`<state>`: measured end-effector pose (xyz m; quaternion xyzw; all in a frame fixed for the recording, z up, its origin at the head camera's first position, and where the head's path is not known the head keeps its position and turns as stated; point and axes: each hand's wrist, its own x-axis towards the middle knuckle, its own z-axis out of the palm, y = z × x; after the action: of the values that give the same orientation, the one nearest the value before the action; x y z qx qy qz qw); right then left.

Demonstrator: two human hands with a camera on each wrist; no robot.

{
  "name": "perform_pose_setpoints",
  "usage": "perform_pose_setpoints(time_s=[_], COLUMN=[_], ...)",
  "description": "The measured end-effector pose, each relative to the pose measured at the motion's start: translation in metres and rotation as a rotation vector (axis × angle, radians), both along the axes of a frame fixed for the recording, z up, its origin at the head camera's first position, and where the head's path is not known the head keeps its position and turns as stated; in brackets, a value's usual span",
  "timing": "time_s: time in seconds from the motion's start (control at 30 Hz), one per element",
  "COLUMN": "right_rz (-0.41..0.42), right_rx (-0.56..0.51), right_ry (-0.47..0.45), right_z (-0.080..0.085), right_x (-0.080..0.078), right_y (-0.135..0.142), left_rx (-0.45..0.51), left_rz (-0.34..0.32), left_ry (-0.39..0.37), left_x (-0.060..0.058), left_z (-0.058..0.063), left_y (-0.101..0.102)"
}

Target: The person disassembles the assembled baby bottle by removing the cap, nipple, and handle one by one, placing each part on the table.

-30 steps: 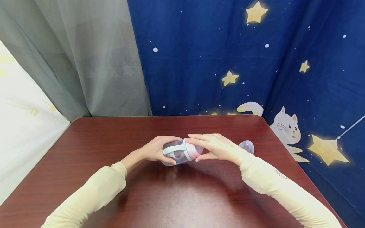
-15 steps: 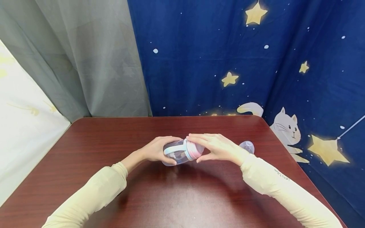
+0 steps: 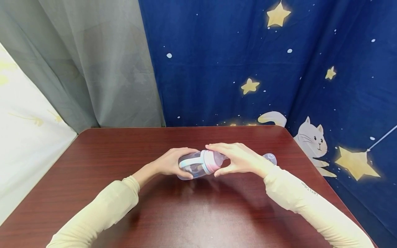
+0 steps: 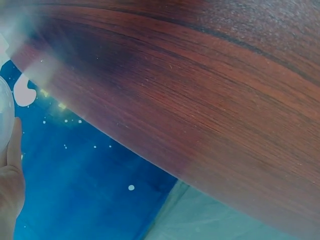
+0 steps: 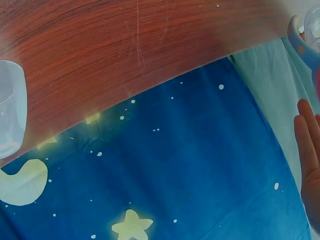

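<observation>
Fingers and thumb of a person's left hand curl round the body of a clear baby bottle, holding it on its side above the middle of a dark red wood-grain counter, while the right hand arches over the other end, its thumb and fingers spread wide on either side of a pink collar. Whether those right fingertips touch the collar cannot be told; from the right wrist, the visible fingers look nearly straight, just beside the bottle. A translucent teat points right, toward the right palm, and a pale blue handle runs along the bottle's side, next to the left thumb. To the right, a clear domed cap stands on the counter just beyond the right wrist, which partly hides it. Cream sleeves cover both forearms, the left one and the right one reaching in from the near corners; small dark lettering marks the right. Past the counter's far edge hang a gray curtain at left and a deep blue one at right, printed with yellow stars and a white cat. Paler cloth fills the far left.
</observation>
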<state>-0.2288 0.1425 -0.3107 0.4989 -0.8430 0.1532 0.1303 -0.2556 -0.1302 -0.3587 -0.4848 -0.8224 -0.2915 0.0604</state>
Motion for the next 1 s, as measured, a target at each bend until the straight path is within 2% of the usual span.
perform_pose_setpoints(time_s=[0.3,0.47,1.0], right_rz=[0.009,0.010,0.076], right_rx=[-0.008,-0.002,0.034], right_ry=[0.042,0.026,0.073], right_z=[-0.0044,-0.0035,-0.0010], right_x=[-0.0021,-0.0015,-0.0004], right_y=[-0.0007,-0.0012,-0.0007], left_rx=[-0.014,-0.032,-0.035], left_rz=[0.011,0.018,0.009], left_ry=[0.008,0.009,0.016], left_x=[0.0016,0.0022,0.0017], left_z=[0.0011,0.0016,0.0031], left_y=[0.0023,0.0023,0.0008])
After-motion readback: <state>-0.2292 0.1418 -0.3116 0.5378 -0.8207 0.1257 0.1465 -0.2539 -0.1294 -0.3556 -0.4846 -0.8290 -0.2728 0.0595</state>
